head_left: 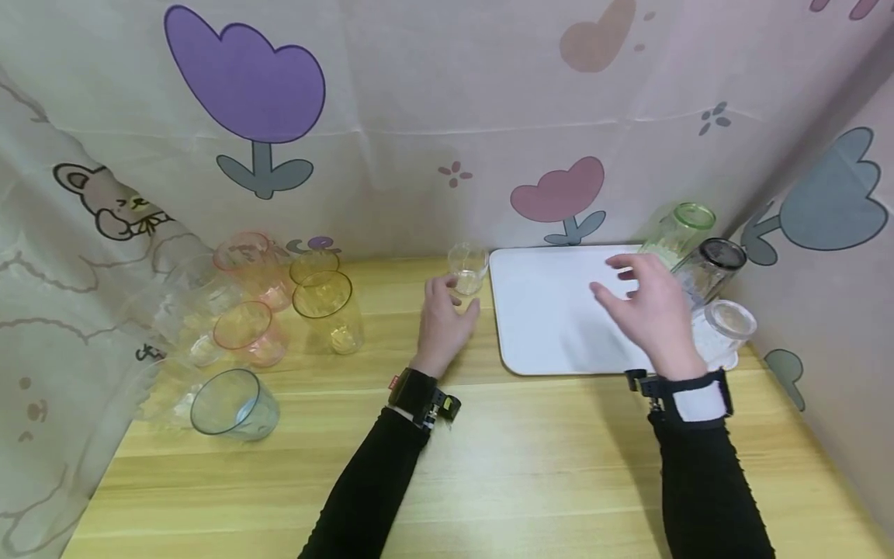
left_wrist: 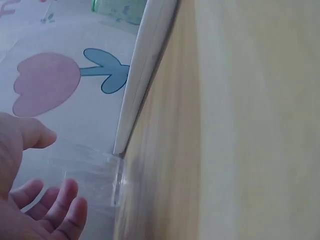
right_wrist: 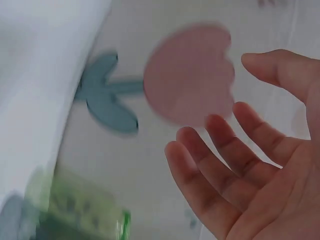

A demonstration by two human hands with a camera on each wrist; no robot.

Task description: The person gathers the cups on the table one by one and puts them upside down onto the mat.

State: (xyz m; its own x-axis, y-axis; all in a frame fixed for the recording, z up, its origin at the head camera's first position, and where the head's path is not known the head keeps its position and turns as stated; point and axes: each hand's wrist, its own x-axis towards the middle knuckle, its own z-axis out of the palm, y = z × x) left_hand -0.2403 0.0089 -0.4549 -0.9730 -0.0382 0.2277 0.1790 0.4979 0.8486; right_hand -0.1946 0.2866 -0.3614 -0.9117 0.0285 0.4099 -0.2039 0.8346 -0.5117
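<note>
A small clear glass (head_left: 469,268) stands on the table just left of the white tray (head_left: 559,310), near the curtain. My left hand (head_left: 445,326) is close to that glass with its fingers apart; the left wrist view shows the clear glass (left_wrist: 92,175) beyond the fingertips, and nothing is in the grasp. Above the tray's right part, my right hand (head_left: 649,310) hovers with thumb and fingers spread, holding nothing. Along the tray's right end stand a green glass (head_left: 673,237), a dark grey glass (head_left: 705,272) and a clear glass (head_left: 722,330), partly behind the right hand.
On the left are two yellow glasses (head_left: 328,318), two pink glasses (head_left: 253,334), a blue-grey glass (head_left: 240,407) and several clear glasses (head_left: 199,330), hard to make out. A patterned curtain (head_left: 398,116) closes off the back and sides of the wooden table (head_left: 531,466).
</note>
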